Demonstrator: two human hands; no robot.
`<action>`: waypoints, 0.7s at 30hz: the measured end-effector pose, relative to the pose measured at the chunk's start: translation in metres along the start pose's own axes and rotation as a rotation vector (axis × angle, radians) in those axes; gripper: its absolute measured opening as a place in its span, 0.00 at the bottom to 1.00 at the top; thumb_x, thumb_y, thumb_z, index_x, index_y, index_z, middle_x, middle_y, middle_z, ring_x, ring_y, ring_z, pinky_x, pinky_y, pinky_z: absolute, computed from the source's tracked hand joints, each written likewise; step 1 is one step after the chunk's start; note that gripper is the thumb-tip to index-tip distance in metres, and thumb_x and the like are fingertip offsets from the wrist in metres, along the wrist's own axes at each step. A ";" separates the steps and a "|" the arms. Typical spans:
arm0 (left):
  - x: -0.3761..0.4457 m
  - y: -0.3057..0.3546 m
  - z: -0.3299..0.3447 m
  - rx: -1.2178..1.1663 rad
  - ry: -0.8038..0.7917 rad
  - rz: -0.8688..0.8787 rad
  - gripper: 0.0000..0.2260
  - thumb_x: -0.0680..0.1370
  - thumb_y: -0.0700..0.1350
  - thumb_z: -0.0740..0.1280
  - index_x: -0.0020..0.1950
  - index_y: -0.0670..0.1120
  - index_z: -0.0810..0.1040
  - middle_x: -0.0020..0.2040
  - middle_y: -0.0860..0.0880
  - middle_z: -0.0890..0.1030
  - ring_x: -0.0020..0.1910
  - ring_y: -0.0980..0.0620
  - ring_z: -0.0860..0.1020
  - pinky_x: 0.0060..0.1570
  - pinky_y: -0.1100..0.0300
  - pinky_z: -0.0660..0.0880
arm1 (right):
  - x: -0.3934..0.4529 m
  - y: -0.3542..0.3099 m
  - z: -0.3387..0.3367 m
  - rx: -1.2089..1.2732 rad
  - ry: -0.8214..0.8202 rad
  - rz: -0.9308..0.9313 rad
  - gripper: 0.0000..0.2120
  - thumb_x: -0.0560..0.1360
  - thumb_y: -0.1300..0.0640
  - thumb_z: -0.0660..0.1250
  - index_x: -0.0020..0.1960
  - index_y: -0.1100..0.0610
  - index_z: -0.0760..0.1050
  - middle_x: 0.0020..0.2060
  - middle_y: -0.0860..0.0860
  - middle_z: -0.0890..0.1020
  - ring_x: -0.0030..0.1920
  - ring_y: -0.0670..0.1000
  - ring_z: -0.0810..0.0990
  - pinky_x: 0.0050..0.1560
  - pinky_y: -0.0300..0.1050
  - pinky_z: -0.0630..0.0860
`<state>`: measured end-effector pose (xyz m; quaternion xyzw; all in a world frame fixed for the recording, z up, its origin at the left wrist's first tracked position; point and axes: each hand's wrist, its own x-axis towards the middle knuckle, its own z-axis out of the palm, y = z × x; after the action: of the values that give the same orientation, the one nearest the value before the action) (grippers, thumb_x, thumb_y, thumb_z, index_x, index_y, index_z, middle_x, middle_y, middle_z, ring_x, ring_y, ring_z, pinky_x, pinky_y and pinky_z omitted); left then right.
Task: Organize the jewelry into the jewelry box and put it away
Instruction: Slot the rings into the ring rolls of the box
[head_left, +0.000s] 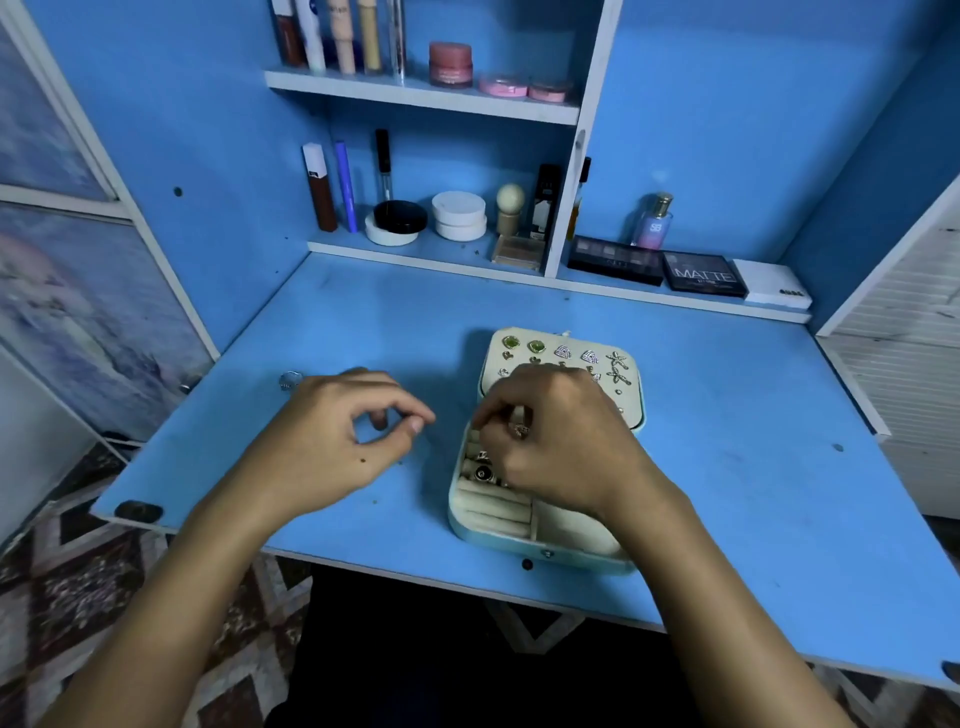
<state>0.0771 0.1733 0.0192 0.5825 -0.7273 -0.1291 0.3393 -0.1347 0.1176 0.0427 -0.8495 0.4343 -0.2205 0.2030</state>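
Observation:
The open jewelry box (519, 540) lies on the blue desk, right of centre. Its cream lid panel (563, 353) carries several earrings, among them green studs and starfish shapes. My right hand (561, 441) hovers over the ring rolls in the box's left compartment and pinches a small ring (520, 430) between thumb and fingertips. Other rings (482, 472) sit in the rolls below it. My left hand (337, 436) rests on the desk left of the box, fingers loosely curled with thumb and index tips close together and nothing visible between them. A silver ring (291, 381) lies loose beyond that hand.
The blue desk (727, 467) is a fold-down board with its front edge near me. Shelves at the back hold cosmetics: white jars (460, 215), a perfume bottle (655, 221), and eyeshadow palettes (704, 274). A white cabinet (909, 322) stands to the right.

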 end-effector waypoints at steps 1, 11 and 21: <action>0.000 -0.007 -0.005 0.014 0.042 -0.012 0.08 0.74 0.53 0.66 0.46 0.55 0.85 0.42 0.57 0.81 0.41 0.52 0.78 0.45 0.60 0.73 | 0.006 -0.004 0.001 0.005 -0.017 -0.003 0.11 0.68 0.53 0.63 0.44 0.48 0.84 0.41 0.43 0.84 0.45 0.47 0.80 0.48 0.47 0.78; -0.007 -0.092 -0.027 0.203 0.333 -0.190 0.07 0.74 0.38 0.73 0.50 0.46 0.85 0.45 0.52 0.79 0.43 0.60 0.75 0.46 0.73 0.68 | 0.073 -0.041 0.048 0.039 -0.197 -0.029 0.10 0.76 0.61 0.64 0.48 0.55 0.84 0.46 0.49 0.85 0.48 0.50 0.81 0.52 0.44 0.79; -0.013 -0.116 -0.019 0.197 0.379 -0.237 0.09 0.74 0.42 0.75 0.53 0.47 0.85 0.48 0.52 0.76 0.40 0.57 0.72 0.42 0.75 0.67 | 0.108 -0.060 0.106 0.000 -0.321 0.059 0.11 0.76 0.54 0.70 0.58 0.51 0.82 0.57 0.54 0.81 0.56 0.56 0.80 0.57 0.49 0.80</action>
<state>0.1780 0.1558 -0.0388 0.7077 -0.5865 0.0152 0.3937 0.0197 0.0771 0.0096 -0.8606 0.4211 -0.0761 0.2762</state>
